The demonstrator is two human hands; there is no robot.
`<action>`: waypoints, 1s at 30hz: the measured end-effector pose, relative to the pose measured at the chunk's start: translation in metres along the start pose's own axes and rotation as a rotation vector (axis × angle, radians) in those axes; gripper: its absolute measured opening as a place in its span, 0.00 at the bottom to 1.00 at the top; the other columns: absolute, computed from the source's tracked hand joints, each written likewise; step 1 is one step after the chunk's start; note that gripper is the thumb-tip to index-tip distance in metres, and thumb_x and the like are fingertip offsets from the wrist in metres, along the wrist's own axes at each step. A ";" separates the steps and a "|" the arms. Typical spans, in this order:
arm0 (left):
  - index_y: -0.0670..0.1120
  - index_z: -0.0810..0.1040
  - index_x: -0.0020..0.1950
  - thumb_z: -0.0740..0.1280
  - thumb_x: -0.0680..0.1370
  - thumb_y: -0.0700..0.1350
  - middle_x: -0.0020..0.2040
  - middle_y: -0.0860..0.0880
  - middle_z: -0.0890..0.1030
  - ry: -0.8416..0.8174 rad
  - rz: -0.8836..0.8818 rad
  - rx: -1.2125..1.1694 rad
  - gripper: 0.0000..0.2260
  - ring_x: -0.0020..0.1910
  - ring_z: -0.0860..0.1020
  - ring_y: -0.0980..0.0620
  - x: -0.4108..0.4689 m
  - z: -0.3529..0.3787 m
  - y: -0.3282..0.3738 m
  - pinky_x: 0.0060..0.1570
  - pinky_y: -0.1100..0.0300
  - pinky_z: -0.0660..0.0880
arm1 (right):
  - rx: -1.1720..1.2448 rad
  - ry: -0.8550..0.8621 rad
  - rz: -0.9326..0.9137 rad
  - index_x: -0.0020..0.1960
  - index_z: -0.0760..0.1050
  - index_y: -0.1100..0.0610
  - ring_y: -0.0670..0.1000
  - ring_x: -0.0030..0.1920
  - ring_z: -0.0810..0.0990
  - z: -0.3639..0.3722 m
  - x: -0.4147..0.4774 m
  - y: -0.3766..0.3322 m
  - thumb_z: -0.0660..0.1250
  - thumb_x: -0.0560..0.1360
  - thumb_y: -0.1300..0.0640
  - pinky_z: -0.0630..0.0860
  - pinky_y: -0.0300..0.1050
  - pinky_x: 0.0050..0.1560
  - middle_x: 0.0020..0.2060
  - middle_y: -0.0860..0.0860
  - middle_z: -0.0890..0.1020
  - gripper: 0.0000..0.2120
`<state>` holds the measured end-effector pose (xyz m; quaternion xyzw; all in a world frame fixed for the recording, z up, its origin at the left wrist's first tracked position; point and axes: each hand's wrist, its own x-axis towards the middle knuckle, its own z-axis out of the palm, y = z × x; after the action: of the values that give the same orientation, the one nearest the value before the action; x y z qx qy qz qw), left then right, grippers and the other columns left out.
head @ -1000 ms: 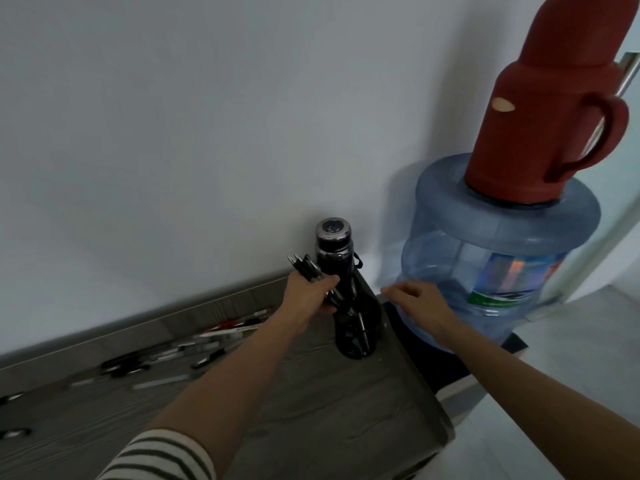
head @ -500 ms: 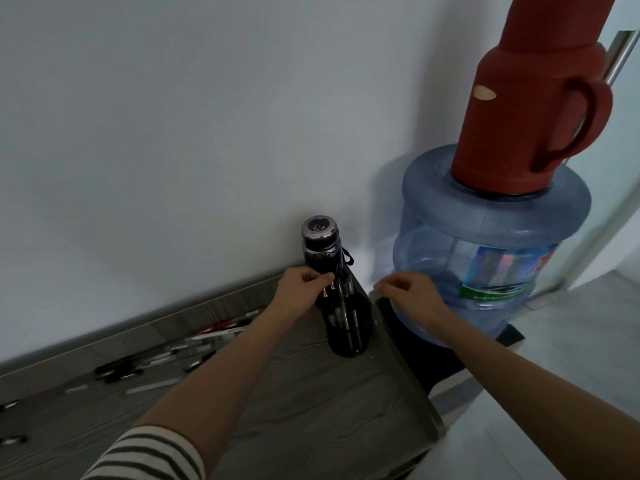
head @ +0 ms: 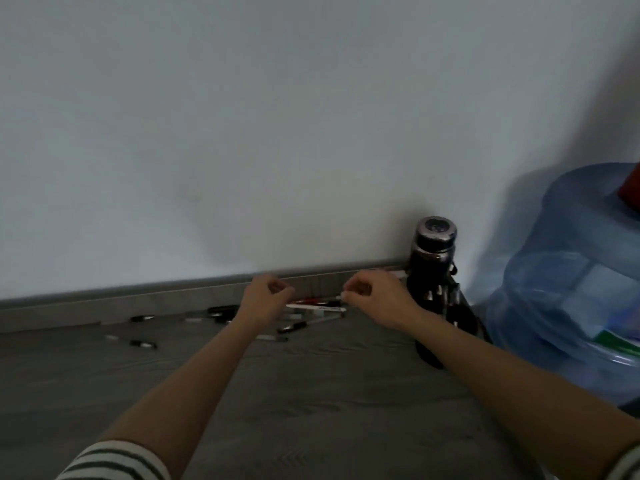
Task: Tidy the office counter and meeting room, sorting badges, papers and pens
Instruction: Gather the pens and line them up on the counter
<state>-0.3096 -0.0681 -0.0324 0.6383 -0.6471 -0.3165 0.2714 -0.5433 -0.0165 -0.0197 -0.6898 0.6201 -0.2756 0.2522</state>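
The view has swung left since half a second ago: the pale wall [head: 242,133] fills most of it, and the grey counter [head: 311,393] spreads wider below. The blue water jug [head: 571,289] now sits at the right edge, with only a corner of the red thermos [head: 632,192] on top of it showing. The black flask [head: 434,251] stands in the counter's corner, with the dark pen holder [head: 462,315] just in front of it.

Both hands have left the holder and moved to the loose pens [head: 214,311] lying along the wall. Both bare forearms reach forward, knuckles up. The left hand [head: 266,296] hovers above the pens with its fingers curled in; nothing shows in them. The right hand [head: 375,296] has its fingers bunched narrow, tips meeting at the end of a red pen [head: 311,301]. Blur hides whether they grip it. A white pen [head: 317,308] lies just beside it.
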 end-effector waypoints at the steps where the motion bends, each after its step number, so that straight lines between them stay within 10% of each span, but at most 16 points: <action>1: 0.45 0.80 0.42 0.70 0.74 0.45 0.34 0.49 0.79 0.011 -0.005 0.025 0.04 0.34 0.76 0.52 -0.003 -0.012 -0.012 0.38 0.60 0.72 | -0.040 -0.037 -0.008 0.49 0.82 0.50 0.46 0.46 0.80 0.013 0.005 -0.007 0.71 0.73 0.47 0.77 0.44 0.48 0.44 0.46 0.83 0.09; 14: 0.49 0.79 0.48 0.66 0.74 0.46 0.49 0.46 0.80 0.021 -0.127 0.515 0.05 0.50 0.79 0.45 -0.019 -0.178 -0.201 0.43 0.58 0.71 | -0.305 -0.288 -0.134 0.57 0.79 0.48 0.50 0.52 0.81 0.177 0.071 -0.123 0.67 0.74 0.44 0.76 0.43 0.52 0.51 0.47 0.83 0.14; 20: 0.49 0.71 0.69 0.64 0.75 0.38 0.68 0.46 0.69 -0.134 0.061 0.776 0.22 0.67 0.67 0.43 -0.010 -0.219 -0.271 0.64 0.55 0.66 | -0.407 -0.254 -0.202 0.60 0.77 0.50 0.55 0.58 0.77 0.247 0.094 -0.165 0.64 0.76 0.47 0.73 0.46 0.56 0.56 0.52 0.80 0.14; 30: 0.48 0.69 0.67 0.58 0.78 0.39 0.61 0.45 0.74 -0.271 0.228 1.004 0.17 0.62 0.73 0.43 0.014 -0.220 -0.285 0.60 0.53 0.68 | -0.680 -0.399 -0.191 0.60 0.74 0.58 0.58 0.59 0.76 0.301 0.122 -0.189 0.62 0.75 0.58 0.73 0.48 0.54 0.57 0.57 0.77 0.14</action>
<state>0.0424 -0.0918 -0.1049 0.5686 -0.8135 -0.0162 -0.1209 -0.1894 -0.1168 -0.0975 -0.8285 0.5478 0.0622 0.0983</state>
